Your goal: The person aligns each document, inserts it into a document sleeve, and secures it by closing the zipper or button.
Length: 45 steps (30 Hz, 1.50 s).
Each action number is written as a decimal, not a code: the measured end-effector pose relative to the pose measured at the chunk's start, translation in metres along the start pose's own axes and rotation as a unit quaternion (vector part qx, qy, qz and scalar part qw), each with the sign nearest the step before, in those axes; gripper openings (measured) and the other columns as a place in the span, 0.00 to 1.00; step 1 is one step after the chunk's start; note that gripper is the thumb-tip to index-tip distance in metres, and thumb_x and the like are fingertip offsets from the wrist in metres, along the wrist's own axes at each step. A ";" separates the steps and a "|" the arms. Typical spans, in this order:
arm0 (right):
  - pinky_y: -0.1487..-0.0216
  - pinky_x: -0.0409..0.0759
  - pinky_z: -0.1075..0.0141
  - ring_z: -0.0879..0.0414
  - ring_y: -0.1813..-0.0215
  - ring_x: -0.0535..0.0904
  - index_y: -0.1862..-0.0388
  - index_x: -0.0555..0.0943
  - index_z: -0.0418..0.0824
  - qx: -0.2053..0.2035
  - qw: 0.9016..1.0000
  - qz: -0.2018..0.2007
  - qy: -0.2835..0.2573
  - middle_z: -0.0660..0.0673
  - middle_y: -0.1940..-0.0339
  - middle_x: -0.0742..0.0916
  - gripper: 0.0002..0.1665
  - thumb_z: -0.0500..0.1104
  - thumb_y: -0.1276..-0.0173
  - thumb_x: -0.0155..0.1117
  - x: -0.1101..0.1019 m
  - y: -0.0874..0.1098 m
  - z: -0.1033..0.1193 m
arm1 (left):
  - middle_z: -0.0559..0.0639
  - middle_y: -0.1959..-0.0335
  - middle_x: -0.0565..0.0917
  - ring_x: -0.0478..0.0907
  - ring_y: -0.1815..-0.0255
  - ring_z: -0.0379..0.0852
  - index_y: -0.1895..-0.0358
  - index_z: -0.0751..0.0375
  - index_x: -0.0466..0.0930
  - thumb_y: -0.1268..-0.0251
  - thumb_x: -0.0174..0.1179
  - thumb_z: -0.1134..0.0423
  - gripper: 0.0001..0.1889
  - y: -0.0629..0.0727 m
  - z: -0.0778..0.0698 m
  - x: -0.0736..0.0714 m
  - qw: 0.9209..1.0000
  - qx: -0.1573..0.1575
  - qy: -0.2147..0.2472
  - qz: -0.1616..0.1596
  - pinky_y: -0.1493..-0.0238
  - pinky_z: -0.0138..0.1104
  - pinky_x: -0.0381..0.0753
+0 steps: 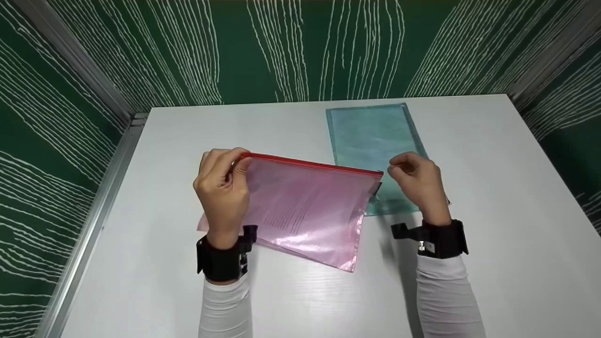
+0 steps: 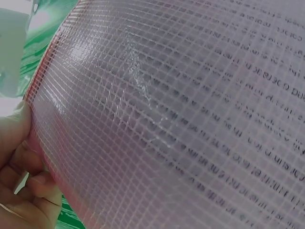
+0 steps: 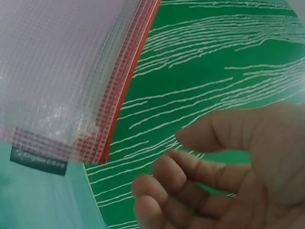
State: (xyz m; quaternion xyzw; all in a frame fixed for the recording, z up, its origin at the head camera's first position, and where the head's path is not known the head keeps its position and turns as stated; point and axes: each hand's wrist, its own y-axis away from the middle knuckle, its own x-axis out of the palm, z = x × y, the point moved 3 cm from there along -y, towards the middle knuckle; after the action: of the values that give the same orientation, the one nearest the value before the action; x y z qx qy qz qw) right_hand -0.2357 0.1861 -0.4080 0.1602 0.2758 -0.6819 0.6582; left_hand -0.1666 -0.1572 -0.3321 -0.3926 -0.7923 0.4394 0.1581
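Note:
A pink mesh zipper pouch (image 1: 310, 206) with a red zipper edge (image 1: 310, 163) is held up at a tilt above the table. Printed paper (image 2: 228, 95) shows through its mesh. My left hand (image 1: 223, 192) pinches the upper left corner of the pouch between thumb and fingers. Just past the other end of the zipper, my right hand (image 1: 420, 185) is apart from the pouch. Its fingers are loosely bent with nothing between them, and a small gap separates thumb and index finger in the right wrist view. A dark label tab (image 3: 38, 160) sticks out at that end.
A teal zipper pouch (image 1: 375, 134) lies flat on the white table (image 1: 155, 263) at the back, partly behind the pink pouch and my right hand. Green walls (image 1: 235, 56) with white streaks stand behind and at both sides.

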 end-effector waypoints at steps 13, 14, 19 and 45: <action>0.51 0.75 0.66 0.57 0.50 0.78 0.49 0.80 0.42 -0.233 0.966 0.107 -0.005 0.49 0.53 0.84 0.17 0.38 0.39 0.63 0.048 0.007 0.033 | 0.49 0.75 0.80 0.70 0.72 0.41 0.70 0.62 0.85 0.52 0.68 0.66 0.06 0.000 -0.003 0.002 1.000 0.019 0.010 0.013 0.70 0.28 0.66; 0.53 0.76 0.66 0.58 0.52 0.79 0.50 0.80 0.43 -0.227 0.967 0.115 -0.002 0.50 0.55 0.84 0.16 0.38 0.38 0.63 0.049 0.007 0.033 | 0.49 0.75 0.80 0.69 0.72 0.41 0.70 0.62 0.85 0.52 0.68 0.66 0.06 0.000 -0.003 0.002 1.000 0.021 0.011 0.013 0.70 0.28 0.65; 0.61 0.77 0.70 0.63 0.61 0.80 0.55 0.83 0.47 -0.190 0.971 0.146 -0.006 0.52 0.60 0.86 0.12 0.39 0.37 0.62 0.051 0.008 0.031 | 0.48 0.75 0.80 0.69 0.72 0.41 0.70 0.62 0.85 0.52 0.67 0.67 0.05 0.000 -0.004 0.002 0.999 0.027 0.013 0.011 0.70 0.29 0.64; 0.70 0.72 0.77 0.67 0.70 0.74 0.58 0.85 0.39 -0.113 0.983 0.120 -0.075 0.42 0.67 0.86 0.10 0.36 0.37 0.61 0.031 0.003 0.022 | 0.51 0.58 0.81 0.76 0.66 0.43 0.49 0.60 0.78 0.42 0.60 0.68 0.17 0.004 0.017 0.006 0.995 -0.083 -0.022 0.055 0.72 0.37 0.75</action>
State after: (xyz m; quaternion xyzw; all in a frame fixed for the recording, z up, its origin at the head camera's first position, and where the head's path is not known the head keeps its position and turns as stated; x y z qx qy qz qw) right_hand -0.2323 0.1482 -0.4090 0.0650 0.2798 -0.5726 0.7679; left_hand -0.1781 -0.1613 -0.3459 -0.4375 -0.8065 0.3889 0.0830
